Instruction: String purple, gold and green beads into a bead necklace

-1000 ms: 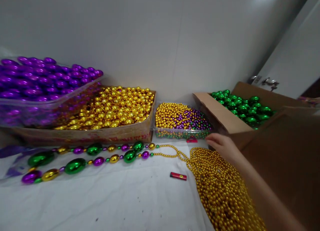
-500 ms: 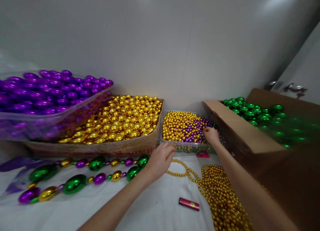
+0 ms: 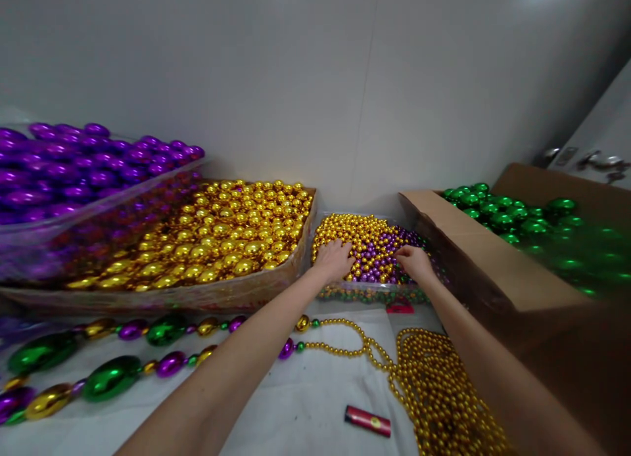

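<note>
My left hand (image 3: 335,260) reaches over the near left part of a clear plastic bin (image 3: 367,288) of small beads. Its fingers are stretched out and touch the small gold beads (image 3: 345,227), though the fingertips are partly hidden. Over the bin's right side, by the small purple beads (image 3: 378,251), is my right hand (image 3: 415,262) with thumb and fingers pinched together. Whatever that pinch holds is too small to make out. Below the bin lies a bead necklace (image 3: 121,377) of large green, gold and purple beads, joined to thin gold strands (image 3: 340,322).
A clear tub of large purple beads (image 3: 73,173) stands at far left, beside a cardboard box of gold beads (image 3: 236,229). A cardboard box (image 3: 458,239) at right holds green beads (image 3: 507,216). On the white cloth lie a red lighter (image 3: 367,421) and heaped gold strands (image 3: 444,384).
My left hand has moved forward and up from the bin's front edge onto the gold beads. My right hand stays pinched over the bin. The view has shifted slightly to the right.
</note>
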The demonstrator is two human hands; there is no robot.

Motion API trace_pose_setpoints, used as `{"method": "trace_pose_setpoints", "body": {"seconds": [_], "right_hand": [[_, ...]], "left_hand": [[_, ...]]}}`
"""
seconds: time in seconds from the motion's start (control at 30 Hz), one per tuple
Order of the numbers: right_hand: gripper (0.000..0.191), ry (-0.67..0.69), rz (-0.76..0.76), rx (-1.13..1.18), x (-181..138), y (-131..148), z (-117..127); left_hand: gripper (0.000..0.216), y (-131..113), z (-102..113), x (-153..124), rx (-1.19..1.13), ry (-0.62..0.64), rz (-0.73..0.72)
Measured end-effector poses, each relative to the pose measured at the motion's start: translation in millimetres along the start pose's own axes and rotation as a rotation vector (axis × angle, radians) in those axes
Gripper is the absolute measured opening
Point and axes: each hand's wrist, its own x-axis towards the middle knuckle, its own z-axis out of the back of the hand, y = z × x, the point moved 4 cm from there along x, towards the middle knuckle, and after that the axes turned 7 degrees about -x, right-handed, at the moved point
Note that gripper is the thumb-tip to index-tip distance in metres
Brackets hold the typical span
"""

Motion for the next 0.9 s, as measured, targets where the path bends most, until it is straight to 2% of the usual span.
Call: {"method": "trace_pose_setpoints", "body": {"seconds": [0.17,0.43,0.57,0.73,0.9], "right_hand": [[0.023,-0.011,-0.013,-0.093,13.0,-2.2,3.9],[0.022,0.084,0.055,-0.264,19.4,27.1,-1.3],[0.021,0.074,0.049,-0.292,14.5,31.0,-3.3],[0.023,0.121,0.097,-0.212,-7.2,38.1,1.5],[0.018,0.22,0.296,-0.227,-49.5,67.4,-8.5]], "left_hand": [[0.035,-0.3,-3.3,9.3,0.001,0.023,-0.054],[0.03,-6.3,-8.5,20.3,-0.114,0.006,-0.078],[0.021,-5.1,-10.1,24.0,-0.235,-0.004,-0.064],[0.01,7.9,-11.9,32.1,-0.492,-0.049,-0.007],[0.013,20.7,-13.6,41.5,-0.854,-0.113,0.189]]}}
